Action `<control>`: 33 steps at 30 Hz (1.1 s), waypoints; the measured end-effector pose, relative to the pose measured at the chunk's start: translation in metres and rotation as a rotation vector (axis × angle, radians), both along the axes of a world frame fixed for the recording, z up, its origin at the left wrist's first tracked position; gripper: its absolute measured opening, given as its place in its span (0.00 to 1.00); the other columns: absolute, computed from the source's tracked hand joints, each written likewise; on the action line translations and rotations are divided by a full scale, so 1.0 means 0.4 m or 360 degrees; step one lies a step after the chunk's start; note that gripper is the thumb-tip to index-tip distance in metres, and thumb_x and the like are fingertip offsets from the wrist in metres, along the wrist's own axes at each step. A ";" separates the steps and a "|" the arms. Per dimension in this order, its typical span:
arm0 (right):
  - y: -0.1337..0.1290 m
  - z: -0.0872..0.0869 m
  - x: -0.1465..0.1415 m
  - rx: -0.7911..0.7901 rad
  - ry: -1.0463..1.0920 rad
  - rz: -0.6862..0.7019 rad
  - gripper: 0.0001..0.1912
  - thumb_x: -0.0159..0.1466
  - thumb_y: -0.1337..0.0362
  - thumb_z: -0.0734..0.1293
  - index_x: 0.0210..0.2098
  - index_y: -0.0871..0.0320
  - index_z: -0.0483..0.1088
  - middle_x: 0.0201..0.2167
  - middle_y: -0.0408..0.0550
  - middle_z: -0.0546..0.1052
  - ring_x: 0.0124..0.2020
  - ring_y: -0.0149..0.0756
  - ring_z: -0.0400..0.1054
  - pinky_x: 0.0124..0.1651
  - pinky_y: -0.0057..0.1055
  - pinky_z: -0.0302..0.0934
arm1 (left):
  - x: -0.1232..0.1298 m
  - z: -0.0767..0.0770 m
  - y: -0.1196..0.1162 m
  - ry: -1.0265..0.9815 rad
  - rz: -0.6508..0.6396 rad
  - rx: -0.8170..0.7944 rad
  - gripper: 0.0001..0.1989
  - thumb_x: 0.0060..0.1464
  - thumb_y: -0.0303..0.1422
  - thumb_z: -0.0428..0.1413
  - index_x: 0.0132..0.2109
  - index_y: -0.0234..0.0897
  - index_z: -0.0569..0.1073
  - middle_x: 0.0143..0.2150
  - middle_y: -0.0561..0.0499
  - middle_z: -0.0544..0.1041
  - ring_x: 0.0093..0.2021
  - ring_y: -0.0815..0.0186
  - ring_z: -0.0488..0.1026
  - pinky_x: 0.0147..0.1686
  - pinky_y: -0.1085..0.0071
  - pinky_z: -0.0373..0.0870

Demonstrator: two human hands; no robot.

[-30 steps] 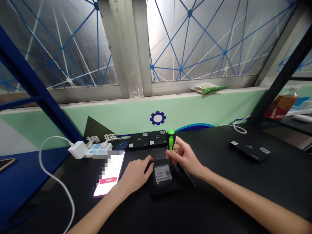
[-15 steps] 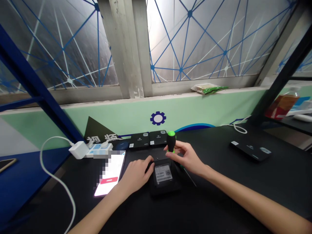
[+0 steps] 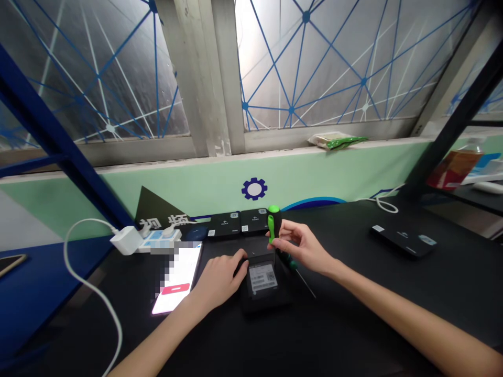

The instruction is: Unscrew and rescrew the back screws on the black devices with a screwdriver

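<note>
A flat black box [image 3: 255, 308] lies on the table with its white printed label [image 3: 263, 278] facing up. My left hand [image 3: 222, 275] is closed on the box's left edge, thumb and index finger against it. In my right hand [image 3: 306, 248] is a black and green screwdriver [image 3: 274, 224], pinched by its handle and held nearly upright. Its thin shaft points down at the far right corner of the box; whether the tip touches a screw cannot be made out. Beneath my right hand, another screwdriver [image 3: 304, 281] lies on the table, its handle partly hidden.
Two black boxes [image 3: 223, 224] lie near the wall, and another black box [image 3: 403, 240] is at the right. A lit phone [image 3: 178, 280] lies left of my hand. Behind it are a white power strip [image 3: 161, 240] and a charger [image 3: 126, 240] with a trailing cable.
The screwdriver's handle has turned in my right fingers, showing a green stripe, and moved slightly left and up. My left hand and the box stay nearly in place.
</note>
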State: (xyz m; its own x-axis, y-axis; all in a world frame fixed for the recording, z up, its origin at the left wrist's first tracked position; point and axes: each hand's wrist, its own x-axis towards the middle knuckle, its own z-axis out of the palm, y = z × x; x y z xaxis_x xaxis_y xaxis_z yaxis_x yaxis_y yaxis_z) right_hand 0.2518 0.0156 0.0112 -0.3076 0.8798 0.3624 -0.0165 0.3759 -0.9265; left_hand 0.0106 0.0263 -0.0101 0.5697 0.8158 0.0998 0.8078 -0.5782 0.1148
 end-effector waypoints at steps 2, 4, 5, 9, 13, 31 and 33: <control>-0.003 0.006 0.007 0.0048 -0.0076 0.0057 0.14 0.65 0.53 0.69 0.34 0.59 0.68 0.30 0.47 0.76 0.36 0.39 0.74 0.36 0.32 0.65 | 0.001 0.001 0.000 0.0002 0.0003 -0.0002 0.12 0.70 0.37 0.42 0.49 0.41 0.68 0.31 0.51 0.77 0.33 0.55 0.78 0.30 0.68 0.61; -0.006 0.008 0.011 0.0104 -0.0131 0.0070 0.15 0.66 0.52 0.67 0.36 0.59 0.70 0.30 0.48 0.77 0.36 0.39 0.74 0.35 0.32 0.65 | 0.002 0.003 0.000 0.0003 0.0004 -0.0004 0.12 0.70 0.37 0.42 0.49 0.41 0.68 0.31 0.50 0.77 0.32 0.55 0.78 0.30 0.68 0.62; -0.008 0.008 0.010 0.0129 -0.0144 0.0055 0.15 0.66 0.52 0.67 0.37 0.59 0.71 0.30 0.48 0.77 0.35 0.40 0.74 0.36 0.33 0.65 | 0.002 0.004 -0.001 0.0002 0.0004 -0.0005 0.13 0.70 0.37 0.42 0.49 0.41 0.68 0.31 0.50 0.77 0.32 0.55 0.78 0.30 0.68 0.62; -0.007 -0.002 -0.002 0.0188 -0.0130 -0.0117 0.16 0.61 0.51 0.72 0.38 0.57 0.72 0.30 0.46 0.76 0.34 0.40 0.72 0.36 0.35 0.66 | 0.004 0.008 -0.004 -0.0009 0.0014 -0.0012 0.13 0.70 0.38 0.42 0.49 0.41 0.69 0.32 0.50 0.78 0.32 0.55 0.78 0.30 0.68 0.63; -0.003 -0.012 -0.012 0.0150 -0.0056 -0.0192 0.17 0.58 0.52 0.74 0.37 0.56 0.70 0.30 0.44 0.74 0.30 0.35 0.69 0.34 0.33 0.65 | 0.004 0.009 -0.004 -0.0004 0.0017 -0.0016 0.13 0.70 0.38 0.42 0.49 0.41 0.69 0.31 0.50 0.78 0.31 0.56 0.78 0.29 0.68 0.62; -0.012 0.002 -0.003 0.0278 -0.0158 -0.0128 0.13 0.65 0.54 0.68 0.42 0.57 0.73 0.35 0.49 0.77 0.31 0.35 0.68 0.36 0.33 0.64 | 0.002 0.005 -0.002 -0.0003 0.0005 -0.0004 0.12 0.70 0.38 0.42 0.49 0.42 0.68 0.32 0.50 0.78 0.32 0.55 0.78 0.30 0.69 0.62; -0.010 -0.003 -0.008 0.0250 -0.0082 -0.0183 0.13 0.62 0.55 0.72 0.39 0.57 0.72 0.33 0.47 0.75 0.30 0.35 0.67 0.35 0.33 0.64 | 0.002 0.006 -0.003 -0.0009 0.0006 -0.0008 0.12 0.70 0.38 0.42 0.49 0.42 0.68 0.32 0.50 0.78 0.32 0.55 0.78 0.29 0.68 0.62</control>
